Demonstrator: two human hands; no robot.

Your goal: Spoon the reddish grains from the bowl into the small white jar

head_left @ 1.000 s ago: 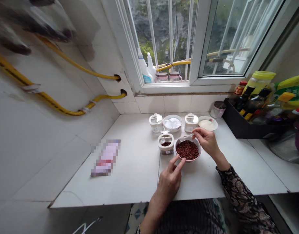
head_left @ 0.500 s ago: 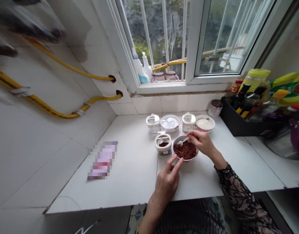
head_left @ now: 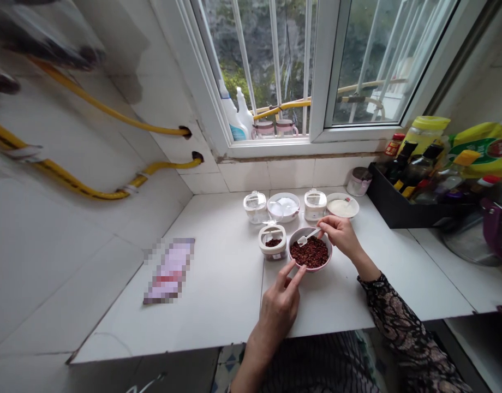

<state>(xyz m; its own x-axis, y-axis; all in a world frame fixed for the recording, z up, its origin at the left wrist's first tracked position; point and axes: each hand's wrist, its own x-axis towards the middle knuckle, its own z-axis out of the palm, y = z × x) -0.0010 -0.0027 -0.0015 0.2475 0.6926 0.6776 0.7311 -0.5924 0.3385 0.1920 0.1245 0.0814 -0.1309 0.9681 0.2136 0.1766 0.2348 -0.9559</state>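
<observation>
My right hand (head_left: 338, 233) pinches the handle of a small white spoon (head_left: 307, 238), its scoop end over a bowl (head_left: 311, 268) of dark red-brown dried spice. Two outstretched fingertips of my left hand (head_left: 282, 299) touch the bowl's near rim; that hand grips nothing. Just left of the bowl stands an open clear jar (head_left: 273, 242) with a white rim and some of the same spice inside. Behind are two more clear jars, one at the left (head_left: 255, 207) and one in the middle (head_left: 315, 205), with a bowl of white grains (head_left: 284, 206) and a bowl of cream-coloured grains (head_left: 343, 206).
A black box of bottles (head_left: 410, 210) stands at the back right, with a lidded jar (head_left: 359, 182) beside it and a pot (head_left: 467, 240) in front. A pinkish packet (head_left: 171, 273), partly blurred, lies at the left. The counter's front edge runs before me.
The spoon's scoop end sits a little higher and shows more clearly above the spice. My left hand stays at the bowl's rim. The whole view has shifted slightly.
</observation>
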